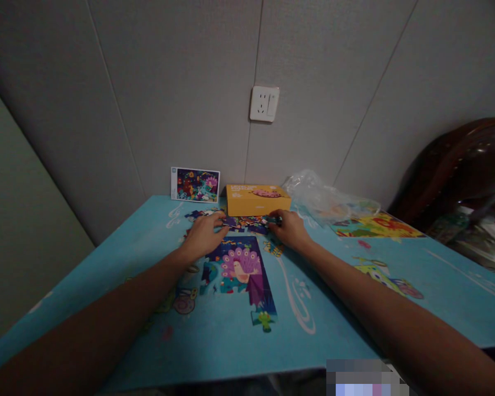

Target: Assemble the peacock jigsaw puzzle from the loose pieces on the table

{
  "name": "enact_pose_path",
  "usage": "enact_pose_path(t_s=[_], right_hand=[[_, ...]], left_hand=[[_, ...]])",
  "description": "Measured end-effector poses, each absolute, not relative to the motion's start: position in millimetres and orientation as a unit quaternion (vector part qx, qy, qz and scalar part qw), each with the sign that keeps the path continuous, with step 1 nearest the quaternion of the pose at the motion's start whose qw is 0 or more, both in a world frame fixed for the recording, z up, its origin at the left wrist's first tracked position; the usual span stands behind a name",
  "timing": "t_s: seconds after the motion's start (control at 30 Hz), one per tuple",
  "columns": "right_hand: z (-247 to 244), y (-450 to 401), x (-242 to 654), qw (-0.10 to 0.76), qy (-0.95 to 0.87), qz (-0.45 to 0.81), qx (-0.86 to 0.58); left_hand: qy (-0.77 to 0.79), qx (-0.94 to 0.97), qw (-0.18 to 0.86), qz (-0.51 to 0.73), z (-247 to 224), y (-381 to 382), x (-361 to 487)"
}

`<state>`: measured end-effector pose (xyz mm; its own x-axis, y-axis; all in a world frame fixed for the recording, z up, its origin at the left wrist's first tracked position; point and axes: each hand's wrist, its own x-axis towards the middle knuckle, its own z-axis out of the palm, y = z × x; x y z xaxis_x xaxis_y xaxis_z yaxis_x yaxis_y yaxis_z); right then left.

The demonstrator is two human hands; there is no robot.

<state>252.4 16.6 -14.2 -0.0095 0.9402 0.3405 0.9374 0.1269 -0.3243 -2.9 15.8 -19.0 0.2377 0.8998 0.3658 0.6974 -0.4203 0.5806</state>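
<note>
A partly joined jigsaw puzzle (241, 264) with a pink peacock lies on the table in front of me. Past its top edge, loose puzzle pieces (247, 223) are spread before a yellow box. My left hand (206, 234) is at the puzzle's upper left, thumb and index finger closed about a dark purple puzzle piece (231, 222). Over the pieces' right end, my right hand (287, 226) pinches a small dark puzzle piece (273, 220). Just below it lie more loose pieces (273, 247). Both palms face down, hiding some pieces.
The yellow box (256, 202) stands by the wall, with a picture card (196, 185) propped to its left. To the right are a clear plastic bag (317, 192) and a colourful flat picture (379, 226). The blue cloth (325, 341) has printed cartoons.
</note>
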Motion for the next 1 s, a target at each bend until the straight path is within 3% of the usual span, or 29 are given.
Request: enact_pose_path(t_s=[0.33, 0.5, 0.67, 0.77, 0.87, 1.0], right_hand=[[-15.7, 20.3, 254.5, 0.304, -0.727, 0.019, -0.615], [-15.7, 13.6, 247.7, 0.406, -0.805, -0.003, -0.433], [-11.8, 0.7, 236.2, 0.411, -0.852, 0.015, -0.325], [-9.2, 5.0, 244.1, 0.408, -0.838, 0.007, -0.363], [-9.3, 17.3, 261.5, 0.397, -0.769, -0.036, -0.499], [-12.6, 26.8, 274.8, 0.28, -0.737, -0.029, -0.614]], left_hand=[[0.568, 0.783, -0.011, 0.254, -9.9, 6.6, -1.0], [0.482, 0.828, 0.058, 0.28, -8.4, 0.8, -0.7], [0.348, 0.91, 0.095, 0.207, -11.4, -9.3, 4.9], [0.382, 0.894, 0.079, 0.22, -11.4, -9.6, 6.8], [0.446, 0.858, 0.056, 0.251, -9.6, -5.6, 4.8], [0.511, 0.822, 0.041, 0.249, -10.1, 0.0, 0.5]])
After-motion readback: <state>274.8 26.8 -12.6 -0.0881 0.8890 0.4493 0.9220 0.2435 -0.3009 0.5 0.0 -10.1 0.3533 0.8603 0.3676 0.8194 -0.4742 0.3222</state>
